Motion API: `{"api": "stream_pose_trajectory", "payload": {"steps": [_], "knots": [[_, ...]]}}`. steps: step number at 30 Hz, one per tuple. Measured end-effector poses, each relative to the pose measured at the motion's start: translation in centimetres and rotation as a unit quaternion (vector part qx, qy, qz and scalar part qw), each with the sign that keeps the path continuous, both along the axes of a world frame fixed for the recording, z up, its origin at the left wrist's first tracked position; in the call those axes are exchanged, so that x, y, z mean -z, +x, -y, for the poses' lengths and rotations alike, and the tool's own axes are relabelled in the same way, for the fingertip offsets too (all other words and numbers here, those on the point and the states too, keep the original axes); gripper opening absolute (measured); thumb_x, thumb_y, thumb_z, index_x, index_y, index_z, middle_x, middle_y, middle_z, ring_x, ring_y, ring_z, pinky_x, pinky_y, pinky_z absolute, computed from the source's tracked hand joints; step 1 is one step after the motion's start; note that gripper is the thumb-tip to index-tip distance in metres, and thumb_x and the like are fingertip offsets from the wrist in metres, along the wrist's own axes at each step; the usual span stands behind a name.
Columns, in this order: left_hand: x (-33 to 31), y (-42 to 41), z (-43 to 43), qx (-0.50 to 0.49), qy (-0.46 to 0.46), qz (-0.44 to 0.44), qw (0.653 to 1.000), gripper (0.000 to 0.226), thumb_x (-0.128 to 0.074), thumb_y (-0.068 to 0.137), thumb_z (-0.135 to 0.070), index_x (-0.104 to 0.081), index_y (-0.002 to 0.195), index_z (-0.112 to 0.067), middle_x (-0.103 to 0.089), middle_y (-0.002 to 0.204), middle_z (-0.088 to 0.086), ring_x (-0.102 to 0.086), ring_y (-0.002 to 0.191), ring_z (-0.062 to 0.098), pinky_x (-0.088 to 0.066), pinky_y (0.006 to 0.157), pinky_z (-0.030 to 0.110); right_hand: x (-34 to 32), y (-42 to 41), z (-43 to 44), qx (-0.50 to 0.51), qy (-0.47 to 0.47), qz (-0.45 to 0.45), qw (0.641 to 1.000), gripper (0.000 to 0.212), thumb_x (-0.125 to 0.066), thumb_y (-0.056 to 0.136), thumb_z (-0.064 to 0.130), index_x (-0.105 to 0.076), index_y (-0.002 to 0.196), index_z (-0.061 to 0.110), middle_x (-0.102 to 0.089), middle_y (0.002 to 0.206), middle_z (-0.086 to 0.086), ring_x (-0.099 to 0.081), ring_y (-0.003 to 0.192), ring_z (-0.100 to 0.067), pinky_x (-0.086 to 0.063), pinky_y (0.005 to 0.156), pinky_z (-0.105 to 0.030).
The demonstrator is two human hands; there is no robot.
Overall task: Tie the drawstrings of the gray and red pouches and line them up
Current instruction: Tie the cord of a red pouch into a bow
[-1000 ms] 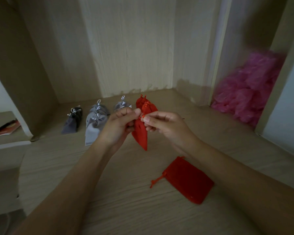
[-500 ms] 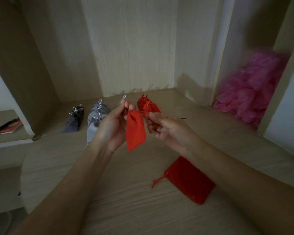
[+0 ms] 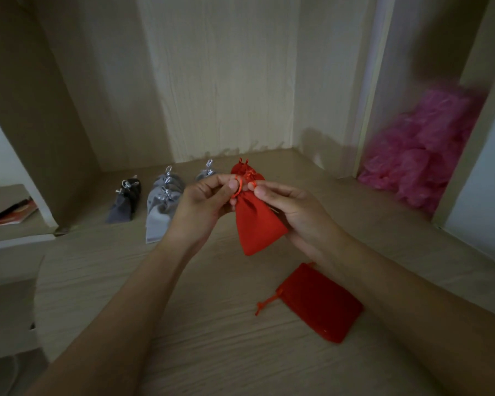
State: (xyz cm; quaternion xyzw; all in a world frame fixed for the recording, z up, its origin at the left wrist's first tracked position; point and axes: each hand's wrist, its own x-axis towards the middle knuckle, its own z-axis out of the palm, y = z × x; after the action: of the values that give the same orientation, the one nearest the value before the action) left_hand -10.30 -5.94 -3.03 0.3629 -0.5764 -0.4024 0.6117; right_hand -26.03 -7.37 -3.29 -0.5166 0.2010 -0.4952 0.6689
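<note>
Mid-frame, the left hand [image 3: 203,207] and the right hand [image 3: 295,212] held a small red fabric pouch [image 3: 257,224] above the pale wooden desk [image 3: 126,281]. The fingers [image 3: 212,182] of both hands were curled, pinching its thin red drawstring [image 3: 238,188] at the neck (a loop showed beside the left thumb). A flat red pouch [image 3: 323,304] lay at lower right. Tied gray pouches [image 3: 166,201] stood in a row at centre left.

- just one cam, wide-angle, worn on the head, facing forward and down
- left hand [image 3: 203,207] and right hand [image 3: 300,215] close up mid-frame, back wall [image 3: 226,81] farther off
</note>
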Motion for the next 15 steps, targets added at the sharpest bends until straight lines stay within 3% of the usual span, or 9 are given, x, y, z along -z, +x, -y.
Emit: {"api": "stream_pose_trajectory", "payload": {"steps": [3,6,15], "knots": [[0.09,-0.14,-0.04,0.024,0.015,-0.035,0.999,0.014,-0.048,0.092,-0.011,-0.061,0.09,-0.012,-0.062,0.07,-0.006,-0.053,0.068,0.006,-0.051,0.071,0.02,-0.24,-0.28,0.12,0.023,-0.027,-0.02,0.999,0.019,-0.066,0.079,0.012,-0.072,0.096,0.007,-0.073,0.099,-0.01,-0.069,0.093,-0.018,-0.053,0.081,-0.023],[0.08,-0.24,-0.15,0.024,0.015,-0.014,1.0,0.012,-0.049,0.091,-0.014,-0.061,0.091,-0.012,-0.065,0.074,-0.006,-0.059,0.074,0.007,-0.053,0.077,0.025,0.04,0.01,0.2,0.04,-0.066,-0.044,0.996,0.02,-0.066,0.079,0.012,-0.071,0.098,0.006,-0.072,0.099,-0.01,-0.067,0.095,-0.019,-0.052,0.087,-0.027],[-0.2,-0.11,-0.41,-0.047,-0.022,0.06,0.997,0.02,-0.061,0.082,-0.007,-0.07,0.099,-0.009,-0.068,0.064,-0.004,-0.059,0.063,0.005,-0.052,0.068,0.016,0.12,0.14,-0.1,0.119,-0.102,-0.087,0.984,0.015,-0.064,0.086,0.004,-0.07,0.099,0.0,-0.071,0.094,-0.016,-0.068,0.086,-0.019,-0.055,0.081,-0.024]]}}
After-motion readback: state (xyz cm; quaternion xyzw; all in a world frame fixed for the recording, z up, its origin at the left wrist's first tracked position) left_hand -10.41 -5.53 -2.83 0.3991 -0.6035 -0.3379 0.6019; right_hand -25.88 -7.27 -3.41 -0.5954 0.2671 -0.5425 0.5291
